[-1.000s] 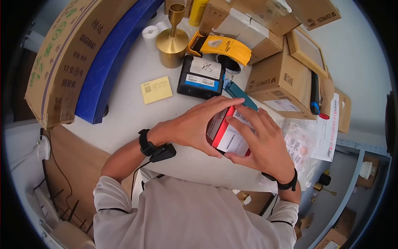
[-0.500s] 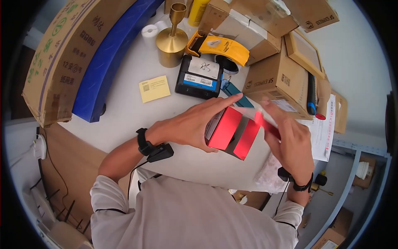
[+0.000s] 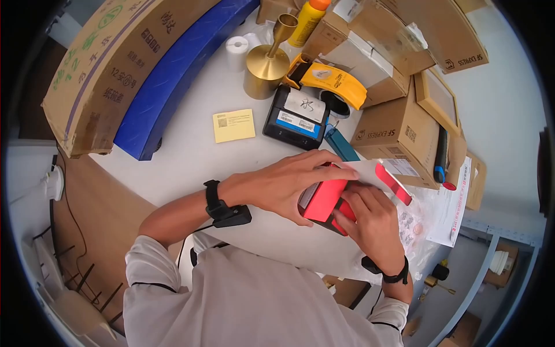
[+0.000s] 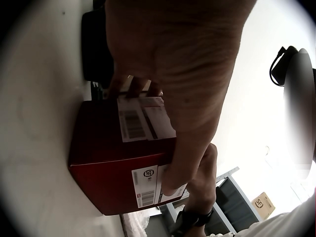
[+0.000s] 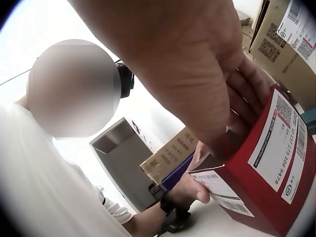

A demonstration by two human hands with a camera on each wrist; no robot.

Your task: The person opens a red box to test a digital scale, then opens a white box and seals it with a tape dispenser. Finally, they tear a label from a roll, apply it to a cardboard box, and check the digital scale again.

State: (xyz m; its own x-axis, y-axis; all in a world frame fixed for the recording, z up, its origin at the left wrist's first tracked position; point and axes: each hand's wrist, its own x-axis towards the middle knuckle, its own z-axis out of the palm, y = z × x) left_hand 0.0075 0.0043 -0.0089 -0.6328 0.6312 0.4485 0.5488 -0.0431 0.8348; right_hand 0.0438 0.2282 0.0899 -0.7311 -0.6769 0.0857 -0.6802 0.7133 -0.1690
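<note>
A red cardboard box (image 3: 325,199) with white printed labels (image 5: 281,143) stands on the table, its lid (image 3: 368,173) raised and the pale inner side showing. My left hand (image 3: 283,182) grips the box from the left, thumb on one labelled side and fingers over the opposite one. The right hand (image 3: 374,225) reaches in through the open top, beside a red inner flap. Its fingertips are hidden inside the box, and I cannot tell whether they hold anything. Beyond the box lies a teal stapler-like tool (image 3: 341,144).
Behind the hands stand a black label printer (image 3: 296,118), a yellow tape dispenser (image 3: 332,80) and a brass candlestick-shaped piece (image 3: 266,72). A yellow card (image 3: 233,125) lies left of the printer. Cardboard boxes (image 3: 399,124) crowd the right; clear plastic wrap (image 3: 413,222) lies beside the right hand.
The box was closed between both hands, then its lid was lifted by the right hand. Now the right hand has let go of the lid and moved into the opening; the left keeps its grip.
</note>
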